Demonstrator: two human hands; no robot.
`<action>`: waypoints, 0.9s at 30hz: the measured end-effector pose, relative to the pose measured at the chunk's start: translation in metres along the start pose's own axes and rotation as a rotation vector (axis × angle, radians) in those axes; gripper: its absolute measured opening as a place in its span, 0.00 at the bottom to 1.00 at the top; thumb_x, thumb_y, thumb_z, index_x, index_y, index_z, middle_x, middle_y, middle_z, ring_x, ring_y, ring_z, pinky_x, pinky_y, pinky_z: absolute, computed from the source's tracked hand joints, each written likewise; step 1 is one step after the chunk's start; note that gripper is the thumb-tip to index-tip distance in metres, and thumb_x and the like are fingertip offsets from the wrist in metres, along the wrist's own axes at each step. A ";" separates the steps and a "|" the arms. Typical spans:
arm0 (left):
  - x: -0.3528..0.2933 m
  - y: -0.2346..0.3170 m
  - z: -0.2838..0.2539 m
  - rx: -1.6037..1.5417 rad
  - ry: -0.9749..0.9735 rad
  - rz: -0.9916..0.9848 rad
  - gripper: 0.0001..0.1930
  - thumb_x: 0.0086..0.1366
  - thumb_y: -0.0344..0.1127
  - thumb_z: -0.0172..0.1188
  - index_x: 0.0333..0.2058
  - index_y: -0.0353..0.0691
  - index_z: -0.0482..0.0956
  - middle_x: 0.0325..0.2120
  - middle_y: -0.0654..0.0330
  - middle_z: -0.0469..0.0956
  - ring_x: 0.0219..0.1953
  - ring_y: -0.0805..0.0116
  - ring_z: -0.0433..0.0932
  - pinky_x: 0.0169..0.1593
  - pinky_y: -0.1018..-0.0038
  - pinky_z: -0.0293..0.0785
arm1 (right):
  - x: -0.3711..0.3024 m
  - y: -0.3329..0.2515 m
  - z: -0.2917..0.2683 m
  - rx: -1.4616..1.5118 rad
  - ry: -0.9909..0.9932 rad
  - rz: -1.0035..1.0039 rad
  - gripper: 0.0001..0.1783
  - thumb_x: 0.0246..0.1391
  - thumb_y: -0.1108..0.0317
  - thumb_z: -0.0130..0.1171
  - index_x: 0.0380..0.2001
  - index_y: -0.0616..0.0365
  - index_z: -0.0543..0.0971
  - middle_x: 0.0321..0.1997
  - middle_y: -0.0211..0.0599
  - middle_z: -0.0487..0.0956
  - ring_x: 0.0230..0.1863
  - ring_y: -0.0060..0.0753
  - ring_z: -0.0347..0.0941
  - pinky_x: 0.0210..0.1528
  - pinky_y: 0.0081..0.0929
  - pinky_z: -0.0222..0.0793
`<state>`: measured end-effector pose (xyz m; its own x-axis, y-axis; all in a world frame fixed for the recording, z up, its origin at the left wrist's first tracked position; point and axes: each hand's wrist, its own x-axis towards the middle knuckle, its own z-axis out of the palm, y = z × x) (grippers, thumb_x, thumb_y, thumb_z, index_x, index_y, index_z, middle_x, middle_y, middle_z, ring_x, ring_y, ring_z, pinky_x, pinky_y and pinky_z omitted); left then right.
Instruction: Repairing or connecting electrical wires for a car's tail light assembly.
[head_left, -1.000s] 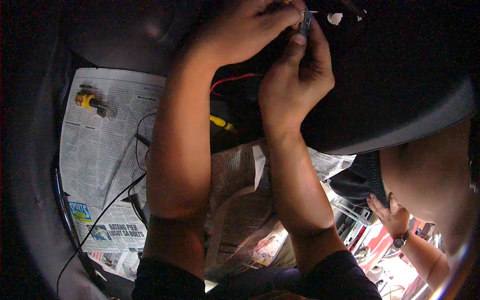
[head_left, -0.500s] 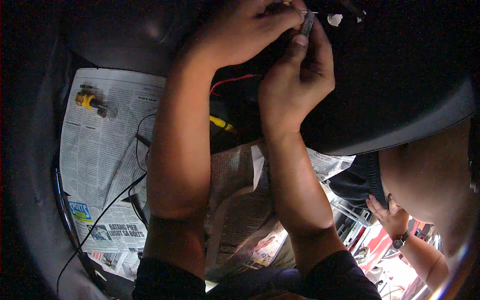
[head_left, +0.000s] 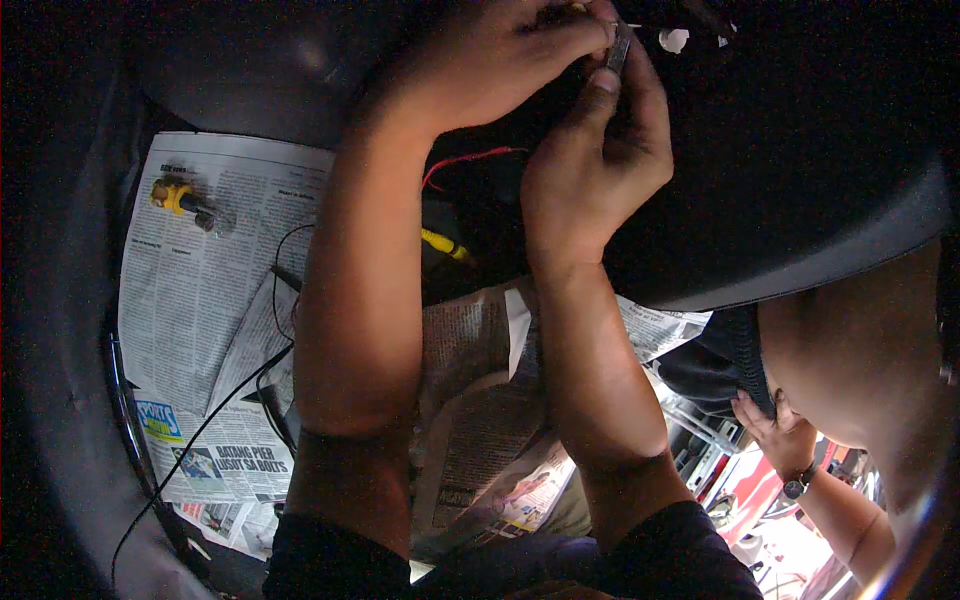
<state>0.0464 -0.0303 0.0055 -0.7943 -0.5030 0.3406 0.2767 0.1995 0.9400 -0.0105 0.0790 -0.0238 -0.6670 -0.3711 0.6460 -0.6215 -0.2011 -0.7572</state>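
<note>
At the top of the view my left hand (head_left: pixel 500 65) is closed in a pinch, its fingertips partly in shadow. A thin pale strand (head_left: pixel 632 25), which looks like a wire, shows at those fingertips. Just to the right and below, my right hand (head_left: pixel 600 150) grips a narrow flat grey blade (head_left: pixel 619 50) between thumb and fingers. The blade's upper end meets the strand by the left fingertips. Beneath the wrists, a red wire (head_left: pixel 475 157) curves out of the dark, and a yellow plug (head_left: pixel 445 245) lies between my forearms.
Newspaper sheets (head_left: pixel 200 330) cover the area at left and below. On them lies a yellow-and-black fitting (head_left: pixel 188 203); a black cable (head_left: pixel 200 440) crosses them. A dark padded panel (head_left: pixel 800 270) bounds the right. Another person's hand (head_left: pixel 780 435) with a wristwatch shows at lower right.
Both hands keep their grips and have shifted very slightly to the right in view. The blade is tilted a little differently.
</note>
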 end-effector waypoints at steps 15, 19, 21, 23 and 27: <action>0.000 -0.003 0.001 -0.074 0.003 0.059 0.05 0.73 0.30 0.56 0.39 0.36 0.79 0.34 0.64 0.79 0.38 0.73 0.77 0.47 0.74 0.77 | 0.000 0.004 0.000 0.051 0.018 -0.002 0.18 0.68 0.77 0.53 0.58 0.73 0.77 0.53 0.46 0.84 0.54 0.31 0.79 0.61 0.27 0.72; 0.000 -0.001 0.003 -0.050 0.011 0.020 0.05 0.72 0.30 0.56 0.39 0.36 0.80 0.33 0.63 0.79 0.39 0.73 0.77 0.47 0.74 0.77 | -0.001 0.003 -0.001 0.021 0.031 -0.003 0.18 0.67 0.79 0.53 0.58 0.74 0.78 0.53 0.47 0.84 0.54 0.31 0.80 0.60 0.27 0.73; -0.001 0.003 0.004 -0.045 0.017 0.026 0.05 0.72 0.30 0.56 0.39 0.37 0.80 0.33 0.63 0.79 0.39 0.73 0.78 0.47 0.74 0.77 | 0.000 -0.001 -0.003 -0.018 0.026 -0.007 0.18 0.67 0.79 0.53 0.57 0.74 0.78 0.53 0.48 0.84 0.54 0.31 0.80 0.60 0.27 0.73; -0.002 0.005 0.002 -0.031 0.009 0.028 0.05 0.72 0.30 0.56 0.39 0.36 0.80 0.33 0.63 0.79 0.39 0.73 0.78 0.47 0.74 0.77 | 0.000 -0.003 -0.002 -0.050 0.019 -0.006 0.18 0.67 0.79 0.53 0.57 0.74 0.78 0.53 0.48 0.84 0.55 0.31 0.80 0.60 0.27 0.73; -0.002 0.000 0.002 -0.050 0.018 0.052 0.06 0.71 0.31 0.57 0.40 0.35 0.81 0.34 0.62 0.80 0.39 0.72 0.78 0.47 0.74 0.77 | 0.000 -0.004 0.000 -0.020 0.033 0.038 0.19 0.66 0.80 0.53 0.57 0.75 0.78 0.53 0.49 0.84 0.55 0.31 0.80 0.60 0.27 0.73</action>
<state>0.0470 -0.0275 0.0050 -0.7684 -0.5083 0.3889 0.3444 0.1838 0.9207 -0.0082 0.0801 -0.0210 -0.7033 -0.3484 0.6197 -0.6030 -0.1693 -0.7796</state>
